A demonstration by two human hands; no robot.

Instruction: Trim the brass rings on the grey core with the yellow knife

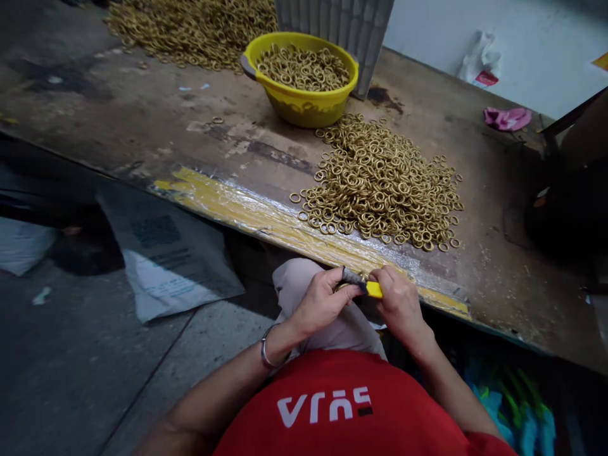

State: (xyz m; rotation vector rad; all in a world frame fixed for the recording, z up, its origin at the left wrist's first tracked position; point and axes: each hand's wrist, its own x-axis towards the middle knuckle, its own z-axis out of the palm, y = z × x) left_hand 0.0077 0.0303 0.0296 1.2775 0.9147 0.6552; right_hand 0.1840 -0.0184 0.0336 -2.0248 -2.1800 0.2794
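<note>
Just past the table's front edge, above my lap, my two hands work close together. My left hand (327, 296) is closed, with dark wrapping on its finger and thumb ends. A gold-coloured ring (342, 287) shows partly between that thumb and forefinger. My right hand (398, 303) is closed around a tool with a yellow handle (374, 289); its working end is hidden at the left fingertips. Directly beyond the hands, a pile of brass-coloured rings (384, 183) lies spread on the table.
On the worn wooden table (156, 133) stands a yellow basin (304, 107) full of rings. Behind it are a larger ring pile (190, 31) and a grey ribbed panel (332, 28). Pink cloth (507, 119) lies far right. A white sack (175, 266) stands on the floor, left.
</note>
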